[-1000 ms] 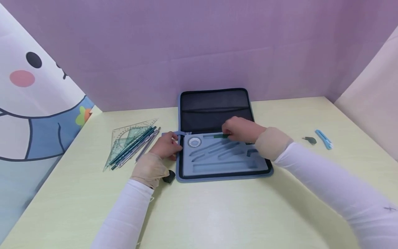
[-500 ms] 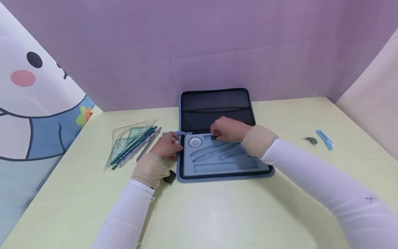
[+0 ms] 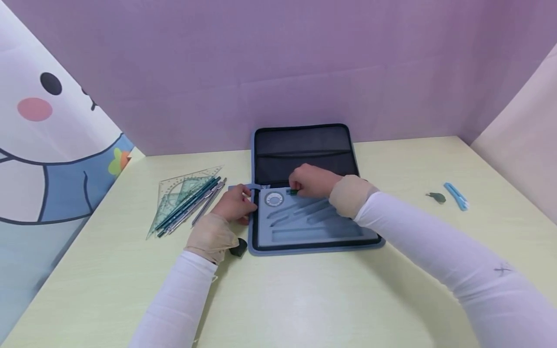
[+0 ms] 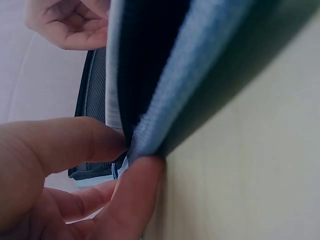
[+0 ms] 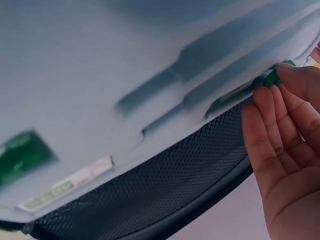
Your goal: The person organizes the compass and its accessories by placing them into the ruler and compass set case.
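Observation:
A blue zip case [image 3: 313, 250] lies unfolded, its dark mesh lid [image 3: 304, 140] at the back. Its grey-blue tray [image 3: 266, 234] has shaped hollows and a round white dial-like piece [image 3: 274, 199] at the upper left. My right hand [image 3: 315, 180] pinches a small green item [image 5: 271, 78] at a narrow slot along the tray's back edge; its kind is unclear, as the fingers cover part of it. With thumb and finger, my left hand [image 3: 232, 204] pinches the case's left rim, seen close in the left wrist view at the blue edge [image 4: 175, 85].
Clear set squares [image 3: 174, 186] lie at left under several teal pencils [image 3: 187, 205], beside metal compasses [image 3: 209, 203]. At right lie a light-blue cutter [image 3: 457, 196] and a small dark green piece [image 3: 436, 197]. The right wrist view shows a white eraser [image 5: 70, 185] and another green piece [image 5: 22, 157].
My right hand has slid left along the tray's back edge with the green item, toward the round piece. My left hand has stayed at the case's left rim.

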A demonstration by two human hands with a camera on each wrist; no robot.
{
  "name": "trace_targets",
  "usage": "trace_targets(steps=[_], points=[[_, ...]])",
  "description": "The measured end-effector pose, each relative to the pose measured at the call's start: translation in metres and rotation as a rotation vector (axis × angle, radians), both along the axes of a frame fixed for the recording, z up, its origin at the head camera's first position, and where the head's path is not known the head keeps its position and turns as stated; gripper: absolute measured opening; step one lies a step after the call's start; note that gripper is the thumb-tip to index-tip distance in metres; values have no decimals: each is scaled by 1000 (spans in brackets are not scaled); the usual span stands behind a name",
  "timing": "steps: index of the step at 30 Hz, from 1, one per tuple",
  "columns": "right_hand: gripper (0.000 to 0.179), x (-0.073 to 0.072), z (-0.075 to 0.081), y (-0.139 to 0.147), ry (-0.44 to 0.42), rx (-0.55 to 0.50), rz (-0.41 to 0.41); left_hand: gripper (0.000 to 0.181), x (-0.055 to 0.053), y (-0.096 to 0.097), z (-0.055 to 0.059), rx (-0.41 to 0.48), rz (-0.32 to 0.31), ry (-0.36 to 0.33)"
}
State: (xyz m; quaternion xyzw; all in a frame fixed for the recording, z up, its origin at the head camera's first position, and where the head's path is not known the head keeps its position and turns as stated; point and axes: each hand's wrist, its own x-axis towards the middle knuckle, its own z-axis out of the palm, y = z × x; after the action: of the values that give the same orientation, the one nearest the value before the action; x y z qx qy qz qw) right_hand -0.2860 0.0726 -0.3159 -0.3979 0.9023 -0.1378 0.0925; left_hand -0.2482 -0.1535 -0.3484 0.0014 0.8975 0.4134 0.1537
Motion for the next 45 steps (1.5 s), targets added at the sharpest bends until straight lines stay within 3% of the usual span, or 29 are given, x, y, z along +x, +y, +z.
trace_targets(steps=[45], points=[[10, -8, -2, -1, -110, 1, -102, 37, 1, 1, 1, -4, 11, -10]])
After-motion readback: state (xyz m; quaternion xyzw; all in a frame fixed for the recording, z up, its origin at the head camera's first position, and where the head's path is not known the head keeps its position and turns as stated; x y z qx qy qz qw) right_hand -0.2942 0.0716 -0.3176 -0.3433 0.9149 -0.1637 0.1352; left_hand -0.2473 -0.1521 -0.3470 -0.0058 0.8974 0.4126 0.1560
